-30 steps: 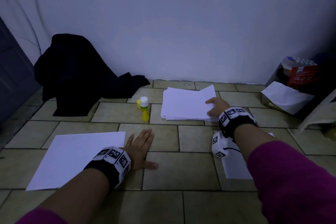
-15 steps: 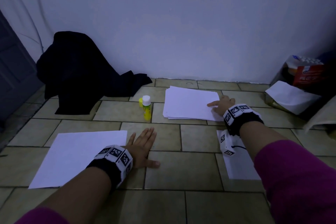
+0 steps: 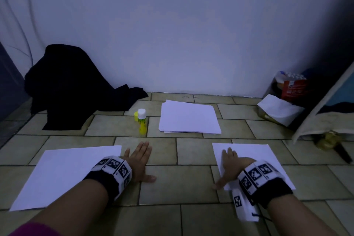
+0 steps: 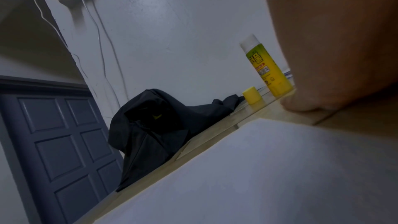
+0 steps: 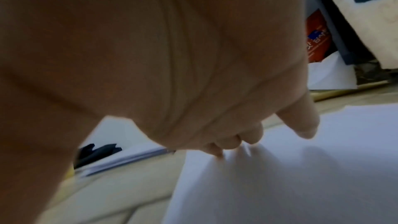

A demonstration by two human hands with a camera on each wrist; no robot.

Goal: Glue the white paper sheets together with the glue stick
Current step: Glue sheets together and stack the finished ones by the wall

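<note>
A yellow glue stick (image 3: pixel 142 123) (image 4: pixel 267 67) stands upright on the tiled floor, uncapped with its white tip up; its yellow cap (image 3: pixel 136 116) (image 4: pixel 252 95) stands beside it. A stack of white paper (image 3: pixel 188 117) lies to its right. One single white sheet (image 3: pixel 65 174) (image 4: pixel 269 176) lies at the front left, another white sheet (image 3: pixel 254 157) (image 5: pixel 290 176) at the front right. My left hand (image 3: pixel 138 161) rests flat on the tiles just right of the left sheet. My right hand (image 3: pixel 229 166) (image 5: pixel 247 135) presses flat on the right sheet.
A heap of black cloth (image 3: pixel 72 86) (image 4: pixel 155 129) lies against the wall at the back left, near a grey door (image 4: pixel 56 142). A red package (image 3: pixel 293 88) and a crumpled white paper (image 3: pixel 279 109) sit in the right corner beside a leaning board (image 3: pixel 325 101).
My right hand left the paper stack and came back toward me; it now lies flat on the single sheet at the front right. The left hand has stayed in place.
</note>
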